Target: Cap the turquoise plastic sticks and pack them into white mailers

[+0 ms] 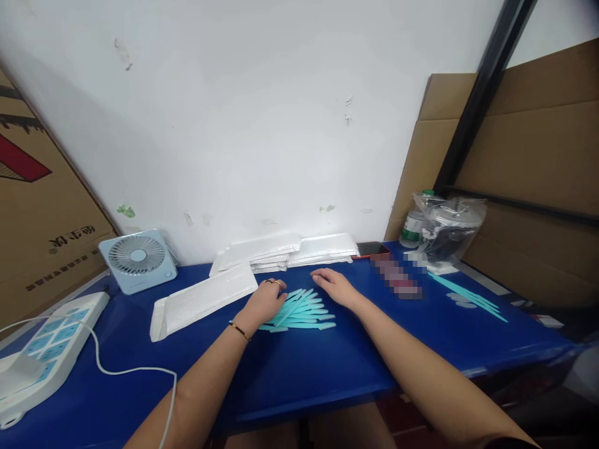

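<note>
A fanned pile of slim turquoise sticks with pale ends [304,312] lies on the blue table [299,374]. My left hand [265,302], with a ring and a bracelet, rests at the pile's left side; its fingers curl over the sticks and the tips are partly hidden. Just beyond the pile's upper right edge is my right hand [334,285], palm down, fingers extended to the left with nothing visible in them. White padded envelopes [322,248] are stacked behind both hands. Another white envelope [203,302] lies left of my left hand.
At the left stand a blue fan [138,260] and a power strip [58,349] with a white cable. Behind on the right are a phone [373,250], a bottle [412,229] and a clear plastic bag [452,227]. More turquoise sticks [470,296] lie at the right.
</note>
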{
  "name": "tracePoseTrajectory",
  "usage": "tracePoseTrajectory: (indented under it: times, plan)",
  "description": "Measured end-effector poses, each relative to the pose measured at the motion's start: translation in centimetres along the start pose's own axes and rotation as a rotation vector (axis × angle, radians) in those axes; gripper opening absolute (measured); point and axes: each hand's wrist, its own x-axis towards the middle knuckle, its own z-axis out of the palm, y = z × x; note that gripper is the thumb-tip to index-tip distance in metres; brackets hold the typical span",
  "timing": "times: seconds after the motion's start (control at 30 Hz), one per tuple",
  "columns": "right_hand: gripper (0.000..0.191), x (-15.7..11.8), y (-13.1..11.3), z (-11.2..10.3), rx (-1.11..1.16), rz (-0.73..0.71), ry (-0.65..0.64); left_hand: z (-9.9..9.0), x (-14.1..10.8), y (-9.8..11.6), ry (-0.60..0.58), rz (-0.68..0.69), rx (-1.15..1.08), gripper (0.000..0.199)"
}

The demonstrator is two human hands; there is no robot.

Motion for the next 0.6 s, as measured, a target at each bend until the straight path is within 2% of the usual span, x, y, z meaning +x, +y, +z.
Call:
tracePoseTrajectory:
  times: [0.07,0.13,0.33,0.47,0.6]
  plan:
    - [0.025,1.0,0.2,-0.5,-0.154,-0.021,-0.062,-0.2,0.7,-0.8,-0.072,-0.064,0.028,0.020]
    - [0.019,2.0,0.0,-0.4,-0.229,-0.038,-0.134,-0.2,1.3,-1.3,-0.127,-0.082,-0.010,0.014]
    - [0.020,3.9,-0.2,0.8,-0.089,-0.001,-0.314,1.0,2.7,-1.5,-0.049,-0.017,-0.157,0.017]
    - [0.020,3.9,1.6,-0.1,-0.033,0.016,-0.309,1.6,3.0,-1.8,-0.020,-0.007,-0.155,0.017]
    - [0.023,3.5,2.8,-1.6,-0.044,0.049,-0.254,1.2,2.9,-1.8,0.031,-0.008,-0.134,0.019]
